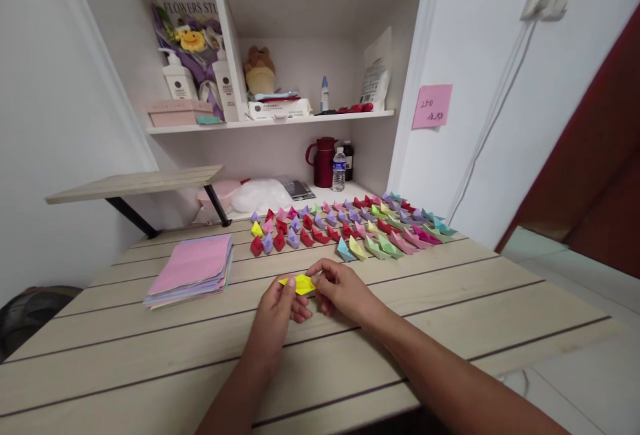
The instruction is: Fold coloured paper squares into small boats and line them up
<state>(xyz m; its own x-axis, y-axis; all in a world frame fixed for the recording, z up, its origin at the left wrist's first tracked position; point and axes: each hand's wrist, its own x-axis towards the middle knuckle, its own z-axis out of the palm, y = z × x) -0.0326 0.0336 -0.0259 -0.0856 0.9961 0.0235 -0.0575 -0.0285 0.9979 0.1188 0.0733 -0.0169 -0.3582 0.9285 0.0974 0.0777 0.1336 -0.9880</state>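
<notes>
A small yellow folded paper boat [303, 284] is held just above the table, between both hands. My left hand [278, 306] pinches its left end, thumb on top. My right hand [340, 288] grips its right end between thumb and fingers. Beyond them, several rows of small folded paper boats [331, 233] in red, purple, pink, green, yellow and blue stand on the wooden table [200, 355]. To the left lies a stack of coloured paper sheets [193, 265], a pink one on top.
A small raised wooden stand [140, 182] with black legs is at the back left. Behind the boats, a shelf unit [270, 123] holds a dark red jug [325, 162], a water bottle [339, 170] and a plastic bag [263, 195]. A pink note [433, 106] is stuck to the right wall.
</notes>
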